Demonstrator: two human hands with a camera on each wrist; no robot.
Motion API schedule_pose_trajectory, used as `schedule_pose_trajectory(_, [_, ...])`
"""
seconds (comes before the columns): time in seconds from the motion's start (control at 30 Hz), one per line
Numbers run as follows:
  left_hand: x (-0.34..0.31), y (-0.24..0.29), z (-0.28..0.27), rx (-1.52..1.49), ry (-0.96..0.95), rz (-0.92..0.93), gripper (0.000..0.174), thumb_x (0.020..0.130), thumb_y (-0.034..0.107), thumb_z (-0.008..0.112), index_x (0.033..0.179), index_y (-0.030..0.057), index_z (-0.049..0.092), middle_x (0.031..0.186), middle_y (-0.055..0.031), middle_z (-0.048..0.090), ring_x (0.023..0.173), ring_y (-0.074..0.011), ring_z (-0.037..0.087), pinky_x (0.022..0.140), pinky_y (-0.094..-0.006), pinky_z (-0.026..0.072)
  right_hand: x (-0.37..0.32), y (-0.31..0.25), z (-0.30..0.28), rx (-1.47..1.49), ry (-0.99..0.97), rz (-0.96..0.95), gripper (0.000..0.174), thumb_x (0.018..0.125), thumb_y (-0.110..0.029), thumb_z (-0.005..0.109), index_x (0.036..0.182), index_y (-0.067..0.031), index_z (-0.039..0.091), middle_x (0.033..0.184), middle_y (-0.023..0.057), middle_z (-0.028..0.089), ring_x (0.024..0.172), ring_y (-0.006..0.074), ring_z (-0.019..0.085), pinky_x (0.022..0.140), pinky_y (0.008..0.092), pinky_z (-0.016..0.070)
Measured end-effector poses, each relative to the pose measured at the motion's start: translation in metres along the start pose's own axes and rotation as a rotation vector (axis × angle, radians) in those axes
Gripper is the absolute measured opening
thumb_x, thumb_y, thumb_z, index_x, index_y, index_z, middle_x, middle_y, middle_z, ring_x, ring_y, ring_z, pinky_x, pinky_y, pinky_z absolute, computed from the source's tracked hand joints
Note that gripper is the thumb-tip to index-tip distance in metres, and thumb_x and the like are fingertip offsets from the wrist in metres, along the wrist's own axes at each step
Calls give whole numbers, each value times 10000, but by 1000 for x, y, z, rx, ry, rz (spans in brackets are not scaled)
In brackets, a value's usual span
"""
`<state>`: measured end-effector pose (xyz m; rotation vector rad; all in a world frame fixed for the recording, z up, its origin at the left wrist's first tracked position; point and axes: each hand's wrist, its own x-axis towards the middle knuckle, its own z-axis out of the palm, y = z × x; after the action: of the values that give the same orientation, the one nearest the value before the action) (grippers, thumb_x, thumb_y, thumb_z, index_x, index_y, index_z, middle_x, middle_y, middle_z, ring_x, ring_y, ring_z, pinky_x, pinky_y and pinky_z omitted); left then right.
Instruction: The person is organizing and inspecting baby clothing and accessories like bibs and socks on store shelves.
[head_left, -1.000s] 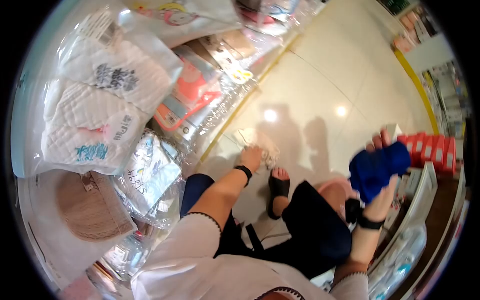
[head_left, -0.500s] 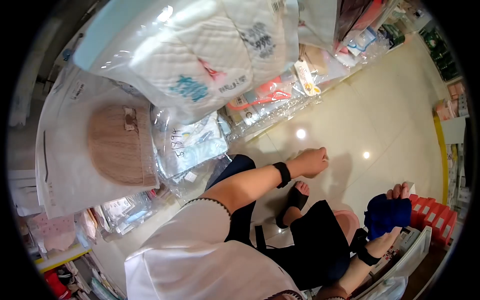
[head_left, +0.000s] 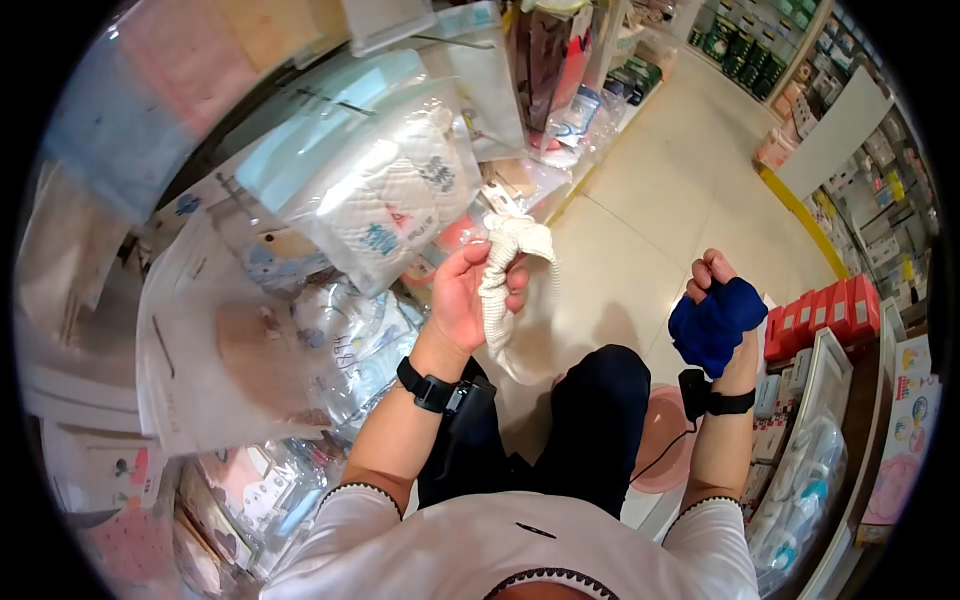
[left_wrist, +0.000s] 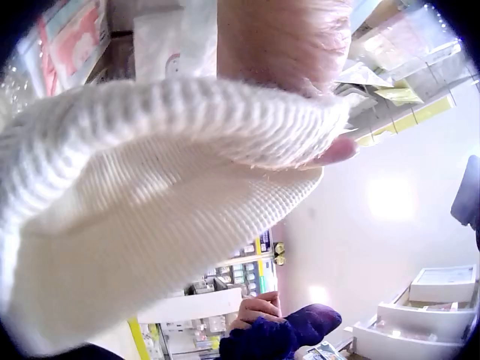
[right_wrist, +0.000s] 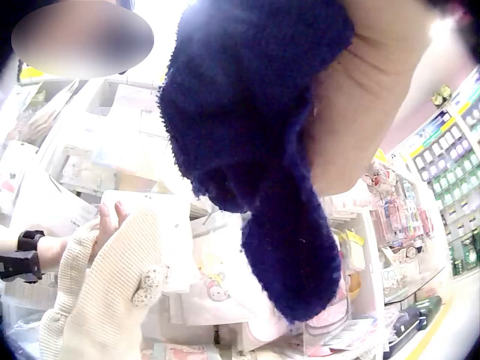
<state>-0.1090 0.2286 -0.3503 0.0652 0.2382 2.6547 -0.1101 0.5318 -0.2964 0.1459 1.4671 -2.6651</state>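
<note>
My left hand (head_left: 468, 298) grips a cream ribbed-knit piece (head_left: 505, 262), thumb on one side and fingertips showing on the other. In the left wrist view, the knit (left_wrist: 150, 225) gapes with a thick ribbed rim, like a sock or cap. A small speckled patch (right_wrist: 151, 283) shows on it in the right wrist view. Farther right, my right hand (head_left: 722, 275) holds a bunched dark blue fuzzy cloth (head_left: 718, 322), fingers curled over its far side. One rounded end of the blue cloth (right_wrist: 294, 277) hangs down in the right wrist view.
Bagged baby goods (head_left: 385, 205) crowd the left shelf. Below my right arm stands a pink basin (head_left: 664, 440), with red boxes (head_left: 826, 318) and a white drawer unit (head_left: 822, 385) nearby. The tiled floor (head_left: 650, 190) runs ahead between shelves.
My left hand reached to the cream knit on the floor, took it and lifted it before me. The right hand keeps the blue cloth, now slightly higher. The head view has tilted upward.
</note>
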Motion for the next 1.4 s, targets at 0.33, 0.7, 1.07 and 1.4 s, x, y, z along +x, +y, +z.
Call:
schedule_pose_trajectory(0.33, [-51,32,55,814,71,18,334,875,119,485,1184,10,420,972,-125,591,716,-163,623,624,-256,525,12,28,55,-222,-469,170,290,828,-97,551,1109,-31,516,760,55,544,628,138,547,606,229,458])
schedule_pose_trajectory(0.7, [-69,20,77,1519,129,58,299,846,91,526,1116,-17,454,887,-46,543,701,-83,517,575,-224,431,-20,49,160,-821,-892,45,670,755,4,623,1350,-64,322,676,-21,469,636,57,444,611,195,379])
schedule_pose_trajectory(1.07, [-114,37,108,1261,142,226,410,839,31,563,1223,54,421,1009,-54,557,793,-80,532,686,-208,452,-8,55,190,-938,-932,10,447,771,-90,662,1165,24,486,746,-7,539,681,58,485,597,200,398])
schedule_pose_trajectory(1.4, [-175,69,110,1409,389,360,441,822,92,608,1223,30,433,1175,-69,480,941,-113,531,786,-246,458,13,66,237,-782,-1069,149,232,808,-239,635,863,-17,596,726,-34,528,645,40,459,585,179,372])
